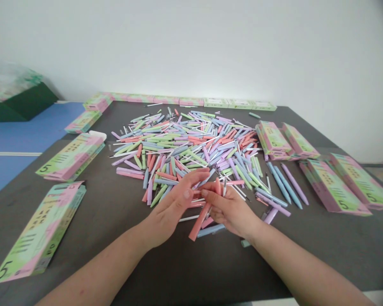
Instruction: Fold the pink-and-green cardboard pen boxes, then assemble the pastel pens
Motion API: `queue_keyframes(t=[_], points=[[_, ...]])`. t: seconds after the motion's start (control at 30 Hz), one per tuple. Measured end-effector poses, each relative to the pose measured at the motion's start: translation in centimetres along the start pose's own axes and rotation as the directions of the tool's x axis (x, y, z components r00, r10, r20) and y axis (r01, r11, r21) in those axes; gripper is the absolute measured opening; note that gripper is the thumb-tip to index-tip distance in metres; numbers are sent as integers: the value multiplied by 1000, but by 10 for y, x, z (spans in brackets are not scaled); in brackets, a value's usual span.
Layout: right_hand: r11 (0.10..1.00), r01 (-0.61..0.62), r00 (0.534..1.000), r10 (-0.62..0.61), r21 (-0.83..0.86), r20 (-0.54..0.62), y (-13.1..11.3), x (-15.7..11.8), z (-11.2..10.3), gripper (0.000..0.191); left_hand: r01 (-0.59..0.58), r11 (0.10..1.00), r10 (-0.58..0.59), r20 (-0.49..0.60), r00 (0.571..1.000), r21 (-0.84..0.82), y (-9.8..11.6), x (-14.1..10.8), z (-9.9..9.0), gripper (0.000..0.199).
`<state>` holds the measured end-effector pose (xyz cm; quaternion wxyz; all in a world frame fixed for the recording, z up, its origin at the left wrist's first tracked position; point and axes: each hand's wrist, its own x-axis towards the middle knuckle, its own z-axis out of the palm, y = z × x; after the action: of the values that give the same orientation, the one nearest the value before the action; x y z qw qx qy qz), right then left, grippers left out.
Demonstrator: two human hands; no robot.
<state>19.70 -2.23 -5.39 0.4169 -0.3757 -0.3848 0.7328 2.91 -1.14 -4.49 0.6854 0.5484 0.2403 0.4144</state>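
My right hand (231, 210) is closed around a coral pen barrel (198, 225), which slants down toward me. A thin pale rod with a dark tip (224, 187), which looks like a pen refill, sticks up by its fingers. Close beside it, my left hand (169, 212) has its fingers stretched out toward the right fingertips, thumb apart. Whether a small pinkish bit between the two hands touches the left thumb, I cannot tell. Both hands are over the near edge of a large pile of pastel pen parts (185, 148), with barrels, caps and white refills mixed together.
Printed pen boxes stand at the left, such as a near one (38, 231) and an open-flapped one (72, 155). More boxes (336, 187) lie at the right, with a row (191, 101) along the back. Several whole pens (282, 185) lie right of the pile. A dark green bin (25, 104) sits far left.
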Motion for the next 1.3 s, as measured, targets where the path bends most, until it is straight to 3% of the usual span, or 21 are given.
queue_keyframes(t=[0.13, 0.23, 0.37, 0.53, 0.7, 0.83, 1.0, 1.3], points=[[997, -14, 999, 18, 73, -46, -1, -1, -1, 25, -121, 902, 192, -134, 972, 415, 6, 3, -5, 25], [998, -4, 999, 8, 67, -52, -2, -1, -1, 26, -202, 786, 307, -84, 948, 585, 7, 6, -6, 19], [999, 11, 1000, -10, 51, -17, -2, 0, -2, 25, -245, 704, 349, -24, 937, 667, 5, 9, -9, 14], [999, 43, 999, -44, 25, 29, -1, 0, -4, 24, -214, 673, 330, -29, 943, 708, 3, 8, -12, 12], [995, 64, 996, -68, 81, 51, -2, -1, -4, 22, -111, 765, 280, -173, 944, 635, 6, 6, -10, 9], [968, 197, 977, -181, 153, -111, -13, -3, -9, 23, -87, 855, 269, -295, 917, 512, 12, 4, -8, 8], [922, 341, 902, -267, 181, -340, -28, -4, -17, 21, -135, 894, 287, -316, 904, 426, 17, 1, -4, 8], [930, 344, 908, -295, 129, -298, -23, -3, -10, 20, -164, 842, 344, -276, 897, 513, 15, -2, -2, 11]])
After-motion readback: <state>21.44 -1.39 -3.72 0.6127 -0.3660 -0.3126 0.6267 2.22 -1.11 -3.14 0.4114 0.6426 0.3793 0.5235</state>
